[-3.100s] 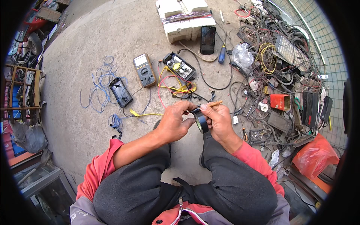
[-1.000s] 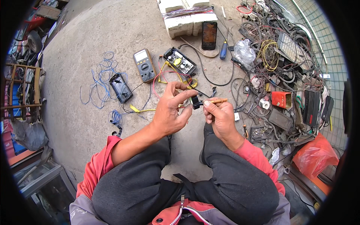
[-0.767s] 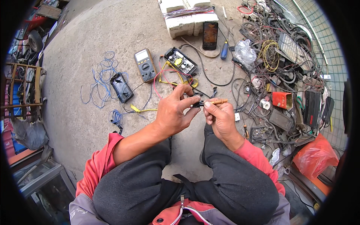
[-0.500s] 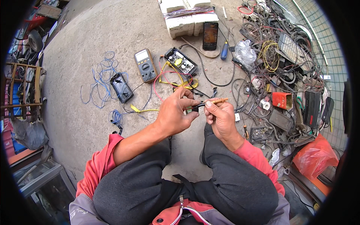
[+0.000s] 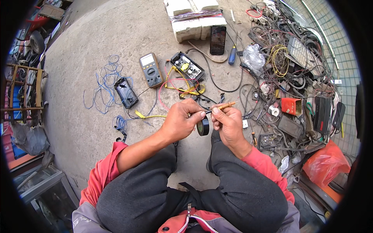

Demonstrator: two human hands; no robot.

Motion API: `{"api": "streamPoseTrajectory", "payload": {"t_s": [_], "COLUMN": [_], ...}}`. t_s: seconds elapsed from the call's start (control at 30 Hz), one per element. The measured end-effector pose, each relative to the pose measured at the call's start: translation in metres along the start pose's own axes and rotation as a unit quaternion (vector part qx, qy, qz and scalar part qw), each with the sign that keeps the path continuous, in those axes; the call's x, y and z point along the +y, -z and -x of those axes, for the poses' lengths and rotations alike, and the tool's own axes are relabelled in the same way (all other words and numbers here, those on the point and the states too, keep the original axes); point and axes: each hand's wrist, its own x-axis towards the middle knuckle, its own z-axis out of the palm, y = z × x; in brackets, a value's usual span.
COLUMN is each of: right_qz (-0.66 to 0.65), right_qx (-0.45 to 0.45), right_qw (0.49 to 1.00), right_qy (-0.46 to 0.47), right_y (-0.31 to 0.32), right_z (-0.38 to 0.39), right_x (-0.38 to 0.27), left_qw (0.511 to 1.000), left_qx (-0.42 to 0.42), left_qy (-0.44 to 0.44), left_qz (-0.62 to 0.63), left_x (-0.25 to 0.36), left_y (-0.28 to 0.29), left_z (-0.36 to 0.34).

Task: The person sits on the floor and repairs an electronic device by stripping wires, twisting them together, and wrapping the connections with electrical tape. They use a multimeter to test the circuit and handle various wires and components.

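Observation:
My left hand is closed near the middle, its thumb and fingers pinched on black tape, with the tape roll hanging just below them. Beside it, my right hand grips an orange-brown test probe with a metal tip, dark tape or lead at its left end. Beyond them a multimeter lies on the concrete beside an opened black case with a circuit board, among red, yellow and black wires. An empty-looking black casing lies to the left among tangled blue wire.
A white foam block with a phone against it is at the back, near a blue screwdriver. A large cable and junk heap fills the right, with a red bag. A wooden frame stands at left.
My left hand has come lower and its fingers have closed in. The tape roll, mostly behind those fingers a moment ago, now hangs visibly below them. My right hand keeps the probe.

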Motion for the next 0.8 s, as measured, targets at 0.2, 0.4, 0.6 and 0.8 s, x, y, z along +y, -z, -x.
{"api": "streamPoseTrajectory", "payload": {"t_s": [0.2, 0.4, 0.6, 0.8], "right_qz": [0.003, 0.094, 0.069, 0.052], "right_qx": [-0.017, -0.017, 0.001, 0.013], "right_qw": [1.0, 0.995, 0.998, 0.999], "right_qy": [-0.013, 0.004, 0.009, 0.01], "right_y": [-0.0054, -0.0042, -0.0055, -0.0041], "right_z": [0.0002, 0.0007, 0.001, 0.0008], "right_x": [-0.0019, -0.002, -0.0043, -0.0039], "left_qw": [0.994, 0.997, 0.983, 0.985], "left_qx": [0.05, 0.031, -0.025, -0.051], "left_qy": [-0.078, -0.038, 0.089, 0.024], "left_qz": [-0.062, -0.059, 0.161, 0.166], "left_x": [0.004, 0.0067, 0.0024, -0.0005], "left_y": [0.0001, 0.0004, -0.0025, -0.0024], "left_z": [0.0014, 0.0027, 0.0026, 0.0046]}}
